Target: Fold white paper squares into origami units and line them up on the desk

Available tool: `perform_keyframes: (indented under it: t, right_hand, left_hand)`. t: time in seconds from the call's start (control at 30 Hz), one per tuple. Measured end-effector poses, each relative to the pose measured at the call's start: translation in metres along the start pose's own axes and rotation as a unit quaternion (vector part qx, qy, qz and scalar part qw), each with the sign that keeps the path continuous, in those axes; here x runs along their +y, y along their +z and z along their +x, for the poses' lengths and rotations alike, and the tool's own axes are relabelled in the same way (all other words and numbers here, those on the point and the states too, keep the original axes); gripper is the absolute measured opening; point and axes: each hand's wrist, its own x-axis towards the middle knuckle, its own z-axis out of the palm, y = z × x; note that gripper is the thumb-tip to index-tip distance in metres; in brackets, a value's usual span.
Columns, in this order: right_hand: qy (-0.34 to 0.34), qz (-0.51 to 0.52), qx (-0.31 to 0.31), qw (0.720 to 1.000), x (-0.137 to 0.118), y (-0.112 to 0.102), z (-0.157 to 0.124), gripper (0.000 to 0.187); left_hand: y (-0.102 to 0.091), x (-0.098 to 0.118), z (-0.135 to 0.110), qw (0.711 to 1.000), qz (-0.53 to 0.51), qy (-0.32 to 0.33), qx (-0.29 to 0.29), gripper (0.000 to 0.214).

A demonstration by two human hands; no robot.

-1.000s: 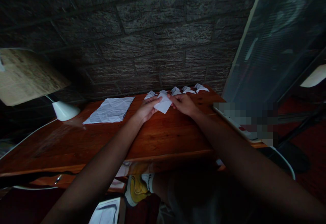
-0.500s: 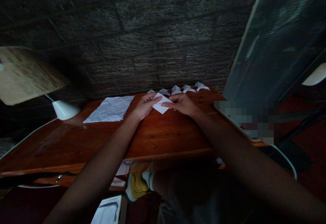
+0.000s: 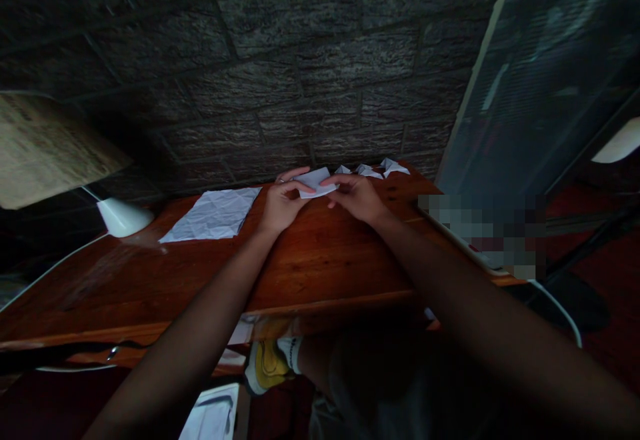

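Between both hands, above the back of the wooden table (image 3: pixel 320 260), is a small folded piece of white paper (image 3: pixel 315 179). My left hand (image 3: pixel 285 203) pinches its left side, thumb along the lower edge. From the right, my right hand (image 3: pixel 357 197) grips the opposite edge between thumb and fingers. Just behind that hand stand several folded paper shapes (image 3: pixel 367 171) in a row by the wall. Part of the row is hidden by the held paper and my hands. Creased white sheets (image 3: pixel 215 213) lie to the left.
A lamp with a white base (image 3: pixel 123 217) and a tan shade (image 3: pixel 50 150) stands at the left. The dark brick wall (image 3: pixel 270 93) rises behind the table. A blurred-out object (image 3: pixel 475 233) lies at the right edge. A yellow shoe (image 3: pixel 270 363) shows below the table.
The held paper has turned from a diamond facing me to a tilted, flatter shape, and has risen slightly. Both hands have shifted with it and keep their hold.
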Motion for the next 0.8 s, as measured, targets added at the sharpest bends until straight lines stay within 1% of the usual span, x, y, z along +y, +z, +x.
perform_keyframes:
  t: [0.07, 0.2, 0.27, 0.33, 0.37, 0.4, 0.47, 0.53, 0.57, 0.63, 0.73, 0.8]
  right_hand:
    - [0.008, 0.043, -0.015, 0.999, -0.001, 0.002, 0.000, 0.022]
    - [0.023, 0.078, 0.000, 0.997, -0.004, 0.003, -0.001, 0.022]
    - [0.032, 0.081, 0.008, 0.996, -0.005, 0.002, 0.000, 0.021]
    - [0.038, 0.084, 0.017, 0.996, -0.005, 0.001, 0.001, 0.020]
    - [0.038, 0.084, 0.023, 0.995, -0.006, 0.000, 0.001, 0.022]
    - [0.038, 0.083, 0.030, 0.995, -0.005, 0.000, 0.001, 0.023]
    - [0.042, 0.073, 0.038, 0.996, -0.004, 0.000, 0.000, 0.027]
    - [0.052, 0.060, 0.034, 0.996, -0.002, 0.000, 0.000, 0.029]
    - [0.054, 0.055, 0.029, 0.997, -0.001, 0.000, 0.000, 0.029]
    - [0.048, 0.051, 0.015, 0.997, 0.000, 0.001, 0.000, 0.026]
    - [0.023, 0.045, 0.003, 0.999, -0.002, 0.001, 0.000, 0.012]
    - [0.022, 0.051, 0.017, 0.998, -0.004, 0.002, 0.000, 0.013]
  left_hand:
    - [-0.001, 0.001, 0.000, 1.000, 0.013, 0.008, 0.002, 0.008]
    - [0.000, 0.004, 0.000, 1.000, -0.004, -0.008, 0.004, 0.005]
    - [0.001, 0.005, 0.000, 0.999, -0.035, -0.033, 0.009, 0.003]
    - [0.003, 0.005, 0.000, 0.992, -0.099, -0.083, 0.011, 0.010]
    - [0.003, 0.004, 0.000, 0.982, -0.149, -0.118, 0.010, 0.019]
    - [0.003, 0.004, 0.000, 0.966, -0.207, -0.158, 0.009, 0.029]
    - [0.003, 0.002, 0.001, 0.919, -0.320, -0.231, 0.010, 0.046]
    - [0.003, 0.003, 0.002, 0.876, -0.393, -0.278, 0.025, 0.050]
    - [0.003, 0.004, 0.003, 0.865, -0.409, -0.290, 0.037, 0.047]
    - [0.004, 0.006, 0.004, 0.860, -0.411, -0.298, 0.051, 0.039]
    - [0.007, 0.012, 0.003, 0.871, -0.391, -0.296, 0.032, 0.034]
    - [0.009, 0.014, 0.002, 0.874, -0.384, -0.297, 0.028, 0.032]
